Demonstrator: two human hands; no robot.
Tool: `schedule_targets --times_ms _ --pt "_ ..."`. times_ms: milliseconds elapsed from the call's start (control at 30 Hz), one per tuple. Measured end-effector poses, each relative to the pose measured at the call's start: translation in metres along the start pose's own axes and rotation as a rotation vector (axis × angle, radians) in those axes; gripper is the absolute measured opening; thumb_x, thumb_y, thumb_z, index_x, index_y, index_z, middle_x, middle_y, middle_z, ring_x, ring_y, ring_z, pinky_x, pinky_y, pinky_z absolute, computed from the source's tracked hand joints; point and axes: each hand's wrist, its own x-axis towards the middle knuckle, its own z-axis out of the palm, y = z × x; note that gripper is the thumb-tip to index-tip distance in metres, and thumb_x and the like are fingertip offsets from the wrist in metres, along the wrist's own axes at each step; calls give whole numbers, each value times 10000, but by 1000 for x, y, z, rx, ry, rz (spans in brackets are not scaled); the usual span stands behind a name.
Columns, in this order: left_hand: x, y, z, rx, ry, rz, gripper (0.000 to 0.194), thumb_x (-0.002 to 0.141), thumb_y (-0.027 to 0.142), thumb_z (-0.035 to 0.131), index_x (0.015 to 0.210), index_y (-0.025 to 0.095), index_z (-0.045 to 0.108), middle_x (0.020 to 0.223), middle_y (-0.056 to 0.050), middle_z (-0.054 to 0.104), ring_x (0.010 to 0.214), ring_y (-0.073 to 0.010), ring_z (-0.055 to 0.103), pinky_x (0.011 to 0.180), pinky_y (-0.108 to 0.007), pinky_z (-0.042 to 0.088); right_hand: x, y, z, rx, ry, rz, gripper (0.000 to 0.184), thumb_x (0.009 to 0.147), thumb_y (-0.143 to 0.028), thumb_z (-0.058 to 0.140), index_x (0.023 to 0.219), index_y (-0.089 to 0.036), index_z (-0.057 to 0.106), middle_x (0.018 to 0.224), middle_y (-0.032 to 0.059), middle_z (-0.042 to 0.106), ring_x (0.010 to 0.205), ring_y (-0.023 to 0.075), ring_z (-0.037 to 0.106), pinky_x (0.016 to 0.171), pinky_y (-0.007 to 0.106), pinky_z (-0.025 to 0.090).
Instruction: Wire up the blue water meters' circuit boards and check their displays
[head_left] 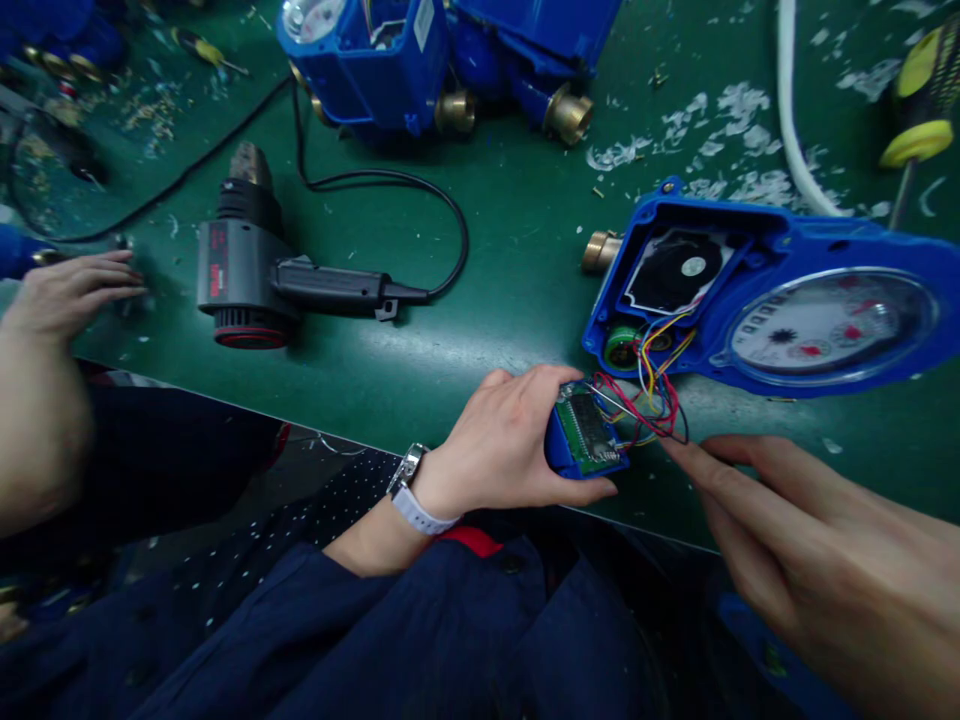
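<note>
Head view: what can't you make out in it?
Head view, hidden: underside of the circuit board, by the left hand and blue casing.
Head view, hidden: tip of the large screwdriver, behind the blue meter; right edge crops its handle.
Head view, too small and blurred: fine markings on the dial.

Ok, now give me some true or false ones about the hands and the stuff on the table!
1. The left hand holds a circuit board. True.
2. The right hand is at the wires. True.
3. The right hand wears the watch. False: the left hand wears it.
4. The heat gun has a white cord. False: its cord is black.
5. The dial shows some red. True.
6. Somebody is holding the heat gun. False: it lies on the table.
</note>
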Motion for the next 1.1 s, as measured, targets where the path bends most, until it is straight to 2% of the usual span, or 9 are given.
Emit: schedule_targets --times_ms 133,233,367,533,600,733,933,1100 --pt "-1 -3 0 -42 14 -8 770 662 597 740 1238 178 449 1224 -118 647 1063 -297 653 872 -429 467 0 -6 -4 -29 -44 25 433 896 -121 472 1316 -184 559 1068 42 667 570 136 540 414 286 236" --pt "0 -4 0 -63 16 -14 755 658 600 735 1226 186 458 1206 -109 657 1042 -292 660 867 -427 466 0 -12 -7 -10 -91 67 507 867 -87 446 1361 -175 516 1137 63 646 619 152 571 433 285 288" --pt "0 -3 0 -74 11 -28 737 655 592 734 1212 188 470 1194 -106 663 1015 -294 667 861 -433 465 -4 -14 -6 -19 -99 48 522 854 -85 437 1366 -161 504 1143 73 635 637 157 584 449 278 349" --pt "1 -2 1 -74 12 -43 716 666 591 721 1208 195 473 1162 -96 670 1002 -296 665 860 -437 461 -4 -10 -7 -48 -111 21 515 875 -94 435 1379 -176 497 1099 51 649 581 152 558 389 280 268" --pt "0 -3 2 -71 18 -42 720 664 595 719 1207 192 472 1159 -97 669 1006 -299 663 861 -439 462 -2 -9 -8 -56 -75 29 475 890 -104 458 1352 -190 521 1009 30 661 506 142 500 366 282 213" --pt "-1 -3 3 -66 27 -31 729 666 591 720 1213 180 468 1165 -98 666 1005 -300 662 859 -437 465 1 -7 -8 -56 -54 -3 413 915 -137 476 1316 -191 557 954 7 664 408 121 366 354 278 199" --pt "0 -3 2 -55 21 -31 714 668 582 720 1206 186 469 1162 -104 666 1009 -306 661 861 -437 460 1 -9 -9 -67 -33 -16 416 893 -143 450 1266 -181 627 946 29 669 489 137 513 366 277 235" --pt "1 -1 2 -46 -11 -17 680 677 568 716 1184 188 470 1157 -105 668 1014 -306 662 857 -443 451 6 -18 -15 -126 -115 -8 471 798 -50 439 1172 -179 696 999 77 657 540 147 558 420 282 321"
